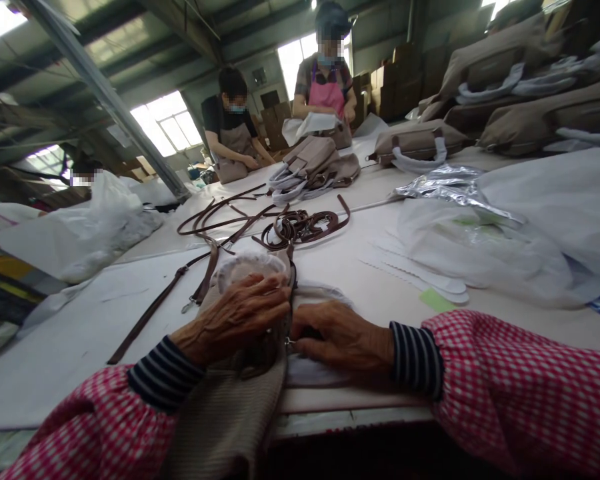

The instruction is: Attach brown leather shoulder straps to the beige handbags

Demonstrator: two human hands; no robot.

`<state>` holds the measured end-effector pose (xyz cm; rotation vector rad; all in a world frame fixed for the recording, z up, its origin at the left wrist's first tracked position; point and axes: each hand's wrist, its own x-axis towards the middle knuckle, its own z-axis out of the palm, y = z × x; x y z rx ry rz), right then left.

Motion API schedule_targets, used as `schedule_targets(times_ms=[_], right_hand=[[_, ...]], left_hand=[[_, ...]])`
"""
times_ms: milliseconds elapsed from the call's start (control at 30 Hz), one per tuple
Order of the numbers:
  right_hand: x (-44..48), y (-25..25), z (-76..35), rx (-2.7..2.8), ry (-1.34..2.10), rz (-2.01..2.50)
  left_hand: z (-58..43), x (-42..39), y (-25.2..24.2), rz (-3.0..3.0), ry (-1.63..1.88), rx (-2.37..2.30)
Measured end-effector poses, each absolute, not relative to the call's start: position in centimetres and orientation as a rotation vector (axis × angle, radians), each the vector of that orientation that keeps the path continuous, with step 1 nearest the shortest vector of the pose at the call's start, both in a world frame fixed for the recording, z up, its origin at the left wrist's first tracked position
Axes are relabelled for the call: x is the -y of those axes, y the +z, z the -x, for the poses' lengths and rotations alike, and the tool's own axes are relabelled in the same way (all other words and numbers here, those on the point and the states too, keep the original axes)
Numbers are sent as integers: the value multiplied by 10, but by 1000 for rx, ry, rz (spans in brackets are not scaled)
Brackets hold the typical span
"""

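Observation:
A taupe handbag stretches from the table's front edge up between my hands, with white padding showing at its far end. My left hand lies across the bag, its fingers curved over the side and holding it. A dark zipper edge runs along the bag's right side. At that side my right hand is closed, thumb and forefinger pinched by a small metal piece. What sits between those fingertips is mostly hidden. White wrapping lies under my right hand.
Brown straps lie coiled and loose beyond the bag. More handbags stand farther back and at right. Plastic sheets, silver foil and white strips cover the right side. Two co-workers stand across the table.

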<state>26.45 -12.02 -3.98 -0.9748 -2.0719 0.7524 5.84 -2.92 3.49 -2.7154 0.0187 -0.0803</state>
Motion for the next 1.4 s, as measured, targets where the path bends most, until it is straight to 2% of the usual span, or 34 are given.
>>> schedule_targets(times_ms=[400,600,733,833,967,1033,1133,1200,1400], right_hand=[[116,-31,-255,2402,286,1226],[112,-33,-262,2551,-239,1163],[109,-32,-259,2644,-483,945],[97,-23,-257,2768,-398,879],[69,-9,-262,2725,-59,1245],[54,-5,-261,2686,10,1369],[38,-2,-247,2694,-65,1397],[27,-2,-230,2698,-125,1420],[7,-5,-203,2665,-165,1460]], left_hand=[[-67,26,38,3056,-339,197],[-34,20,83,2926,-559,366],[-11,19,102,2947,-456,533],[-18,27,89,3064,-298,617],[-37,25,68,3025,-208,668],[-38,15,62,2961,-178,527],[-32,1,56,2915,-208,251],[-29,-3,51,2938,-373,310],[-42,13,24,2824,-1154,735]])
